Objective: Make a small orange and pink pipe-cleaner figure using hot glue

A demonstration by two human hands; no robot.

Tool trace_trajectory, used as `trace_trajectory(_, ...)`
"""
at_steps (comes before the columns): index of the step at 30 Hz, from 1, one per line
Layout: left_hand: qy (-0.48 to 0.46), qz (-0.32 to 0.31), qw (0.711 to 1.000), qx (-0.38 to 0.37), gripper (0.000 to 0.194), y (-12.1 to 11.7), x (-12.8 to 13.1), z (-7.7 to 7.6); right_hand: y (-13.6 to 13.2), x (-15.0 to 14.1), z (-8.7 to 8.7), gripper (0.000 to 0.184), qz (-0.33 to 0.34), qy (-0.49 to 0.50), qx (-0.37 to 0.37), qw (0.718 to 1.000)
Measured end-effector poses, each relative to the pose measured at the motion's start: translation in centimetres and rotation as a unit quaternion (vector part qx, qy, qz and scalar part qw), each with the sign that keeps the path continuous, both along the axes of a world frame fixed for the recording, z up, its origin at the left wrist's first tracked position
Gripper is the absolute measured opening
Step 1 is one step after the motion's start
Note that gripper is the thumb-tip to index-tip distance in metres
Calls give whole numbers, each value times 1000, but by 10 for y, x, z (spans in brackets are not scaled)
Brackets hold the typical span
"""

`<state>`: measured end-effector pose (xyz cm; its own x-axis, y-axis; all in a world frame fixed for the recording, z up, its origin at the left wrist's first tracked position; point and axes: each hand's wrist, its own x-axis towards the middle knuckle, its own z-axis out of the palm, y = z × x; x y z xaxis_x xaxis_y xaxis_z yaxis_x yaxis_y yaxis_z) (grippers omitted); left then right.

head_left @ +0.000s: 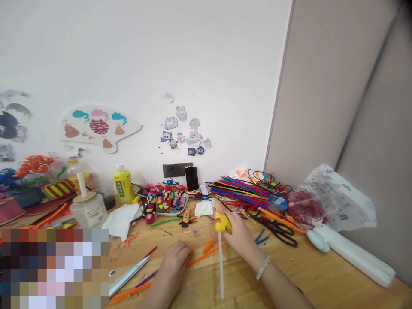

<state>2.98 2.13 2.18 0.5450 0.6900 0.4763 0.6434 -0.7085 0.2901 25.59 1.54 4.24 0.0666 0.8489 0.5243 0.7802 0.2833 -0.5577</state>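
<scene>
I have my right hand [237, 234] closed round a yellow glue gun [220, 223] over the middle of the worktop [199, 289], its glue stick [221, 270] pointing at the front edge. My left hand [176, 261] lies low beside an orange pipe cleaner [203, 258]; I can't tell whether its fingers grip anything. Along the rear edge I see a tray [184, 207] bearing small figures [165, 201] and a clear cup [104, 189] with dark liquid [110, 202]; toward the right edge, a plastic bag [347, 197] holds red material [303, 205].

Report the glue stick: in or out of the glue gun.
Partly in: a long length of glue stick protrudes from the yellow glue gun.
</scene>
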Motion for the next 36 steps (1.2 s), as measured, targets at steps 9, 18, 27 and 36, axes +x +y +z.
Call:
trace_trajectory(9,-218,90,960,-150,20,4,-10,5,-5,-15,-3,29,21,219,-61,974)
trace_trajectory(18,-395,57,850,-344,32,5,-6,2,-8,-23,-12,40,100,260,-129,952)
trace_trajectory(27,-467,60,801,-370,39,5,-4,8,-16,-34,-11,42,142,299,-108,937)
trace_trajectory(36,-489,87,778,-384,40,3,-6,14,-22,-37,-15,39,147,312,-91,934)
